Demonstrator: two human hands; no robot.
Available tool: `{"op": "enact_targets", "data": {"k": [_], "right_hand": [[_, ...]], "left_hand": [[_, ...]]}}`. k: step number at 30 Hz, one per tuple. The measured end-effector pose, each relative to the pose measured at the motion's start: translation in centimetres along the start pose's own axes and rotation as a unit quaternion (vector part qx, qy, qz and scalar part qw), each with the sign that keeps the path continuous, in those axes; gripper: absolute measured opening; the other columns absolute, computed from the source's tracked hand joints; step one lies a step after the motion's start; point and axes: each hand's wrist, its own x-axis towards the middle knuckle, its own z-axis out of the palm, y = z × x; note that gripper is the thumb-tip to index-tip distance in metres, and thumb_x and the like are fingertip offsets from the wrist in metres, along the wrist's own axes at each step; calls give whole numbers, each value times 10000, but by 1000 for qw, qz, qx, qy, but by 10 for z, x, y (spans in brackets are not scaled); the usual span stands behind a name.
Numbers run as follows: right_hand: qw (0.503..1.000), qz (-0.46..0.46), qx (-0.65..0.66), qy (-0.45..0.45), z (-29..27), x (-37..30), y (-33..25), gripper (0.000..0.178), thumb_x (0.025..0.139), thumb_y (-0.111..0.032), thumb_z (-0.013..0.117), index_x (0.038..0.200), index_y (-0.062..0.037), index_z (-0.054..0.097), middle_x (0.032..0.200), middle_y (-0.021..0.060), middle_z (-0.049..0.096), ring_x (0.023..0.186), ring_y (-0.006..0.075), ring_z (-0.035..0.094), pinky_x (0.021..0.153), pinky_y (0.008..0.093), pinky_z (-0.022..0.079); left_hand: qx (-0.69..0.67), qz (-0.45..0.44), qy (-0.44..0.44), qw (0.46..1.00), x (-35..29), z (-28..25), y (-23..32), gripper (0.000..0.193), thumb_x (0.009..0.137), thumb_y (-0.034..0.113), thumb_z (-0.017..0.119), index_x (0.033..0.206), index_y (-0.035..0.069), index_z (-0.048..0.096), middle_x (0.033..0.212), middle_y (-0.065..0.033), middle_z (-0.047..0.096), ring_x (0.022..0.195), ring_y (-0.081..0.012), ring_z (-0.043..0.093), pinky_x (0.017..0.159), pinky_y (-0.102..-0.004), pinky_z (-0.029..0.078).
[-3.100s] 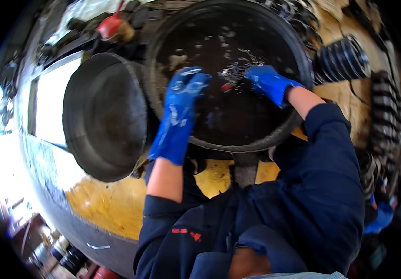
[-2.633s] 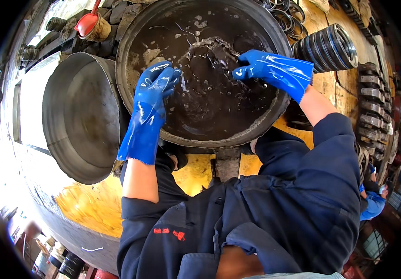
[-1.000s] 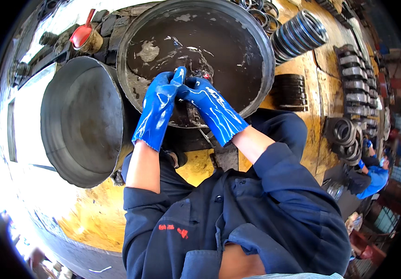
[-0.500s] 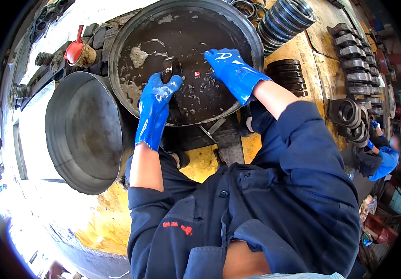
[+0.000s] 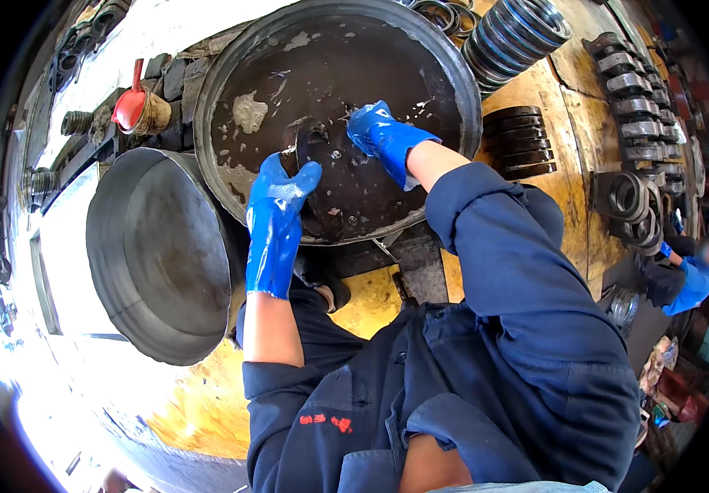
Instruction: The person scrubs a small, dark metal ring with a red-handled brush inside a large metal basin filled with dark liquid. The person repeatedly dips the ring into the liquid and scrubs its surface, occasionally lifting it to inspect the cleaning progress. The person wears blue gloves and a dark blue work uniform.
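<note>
A wide round metal basin holds dark liquid with grey scum and bubbles. My left hand, in a blue rubber glove, grips a dark ring that lies partly under the liquid. Its thumb stands apart while the other fingers curl at the ring's near left side. My right hand, gloved the same way, is at the liquid just right of the ring, with its fingers curled together. Whatever those fingers hold, if anything, is hidden beneath the glove.
An empty-looking metal tub leans left of the basin. A red scoop rests in a small pot behind it. Stacked rings and dark rings stand right. Beyond are crankshafts and, far right, another person.
My right hand has moved left, closer to the ring. More of the ring's curve shows above the liquid. The whole view has shifted slightly.
</note>
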Motion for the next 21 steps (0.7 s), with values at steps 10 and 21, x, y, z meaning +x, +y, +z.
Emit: {"op": "enact_targets", "data": {"k": [10,21], "right_hand": [[982,121,85,117,13,-58,54,510,903,-253,746,1395,-172,645,1337,117,693,1138,357,718,933,505,579],[964,67,119,228,20,-3,29,482,1059,-415,474,1384,-92,623,1083,164,780,1035,362,748,951,471,544]], "left_hand": [[65,13,27,997,12,13,-3,550,870,212,807,1311,-59,618,1090,-138,736,966,-208,683,909,-355,531],[87,30,-1,996,16,18,5,577,865,313,765,1296,-49,637,1169,-197,747,1070,-290,705,949,-407,521]]}}
